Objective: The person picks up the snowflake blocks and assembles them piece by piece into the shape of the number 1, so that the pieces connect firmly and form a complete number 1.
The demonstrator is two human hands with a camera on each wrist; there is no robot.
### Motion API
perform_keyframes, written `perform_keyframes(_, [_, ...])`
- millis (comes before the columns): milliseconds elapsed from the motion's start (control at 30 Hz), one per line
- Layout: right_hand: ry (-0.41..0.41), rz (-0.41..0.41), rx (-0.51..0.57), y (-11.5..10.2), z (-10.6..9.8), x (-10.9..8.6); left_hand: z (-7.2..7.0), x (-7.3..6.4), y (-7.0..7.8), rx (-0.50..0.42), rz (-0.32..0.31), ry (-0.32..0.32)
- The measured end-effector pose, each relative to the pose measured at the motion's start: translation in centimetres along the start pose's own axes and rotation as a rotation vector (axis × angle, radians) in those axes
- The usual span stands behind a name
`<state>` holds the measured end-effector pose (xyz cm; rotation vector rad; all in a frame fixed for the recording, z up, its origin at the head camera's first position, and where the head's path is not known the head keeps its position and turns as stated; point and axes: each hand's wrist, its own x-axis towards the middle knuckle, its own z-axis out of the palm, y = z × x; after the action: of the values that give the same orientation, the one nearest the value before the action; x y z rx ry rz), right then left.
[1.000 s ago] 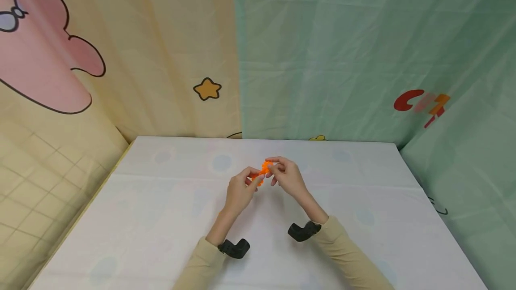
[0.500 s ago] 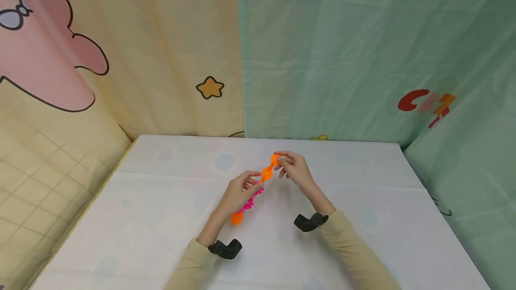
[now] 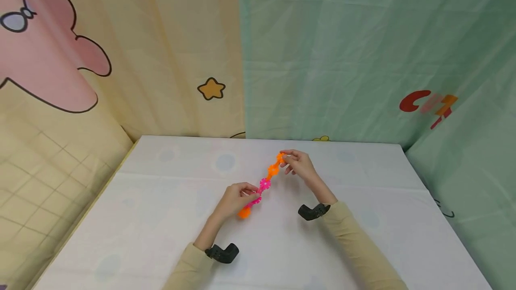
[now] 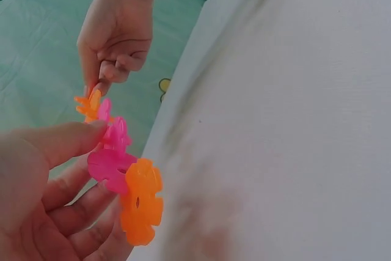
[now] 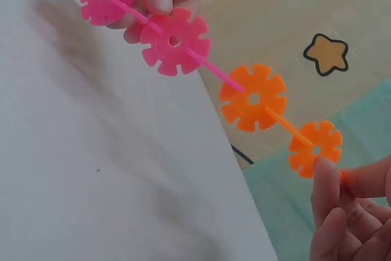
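A chain of interlocking plastic snowflake discs, orange and pink, slants between both hands above the table. My left hand (image 3: 235,199) pinches it at a pink disc (image 5: 160,56) toward its lower end, between thumb and fingers. Below that grip, an orange disc (image 4: 145,218) ends the chain, standing edge-on to its neighbour in the left wrist view. At the upper end, my right hand (image 3: 301,166) pinches the last orange disc (image 5: 302,151) by its edge. Another orange disc (image 5: 235,105) sits between there and the pink ones. Slots around the rims join the discs at crossed angles.
A white table (image 3: 161,223) with faint pale spots lies under the hands. Behind it hangs a printed curtain (image 3: 306,57), beige on the left and green on the right. Black wrist cameras, such as the left one (image 3: 222,253), jut inward from both sleeves.
The hands, close together a second ago, have drawn apart, right hand up and rightward, left hand down and leftward. The chain now stretches between them, with its pink discs showing.
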<state>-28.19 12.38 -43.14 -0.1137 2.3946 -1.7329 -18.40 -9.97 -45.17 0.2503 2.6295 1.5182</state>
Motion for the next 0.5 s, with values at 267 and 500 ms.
perform_keyframes(267, [0.001,0.040,-0.020,0.8,0.6,1.9,1.7,0.5,-0.1,-0.016,-0.023,0.054])
perform_keyframes(500, [-0.013,0.057,-0.051,1.1,1.2,3.4,3.1,1.2,0.5,-0.026,-0.081,0.105])
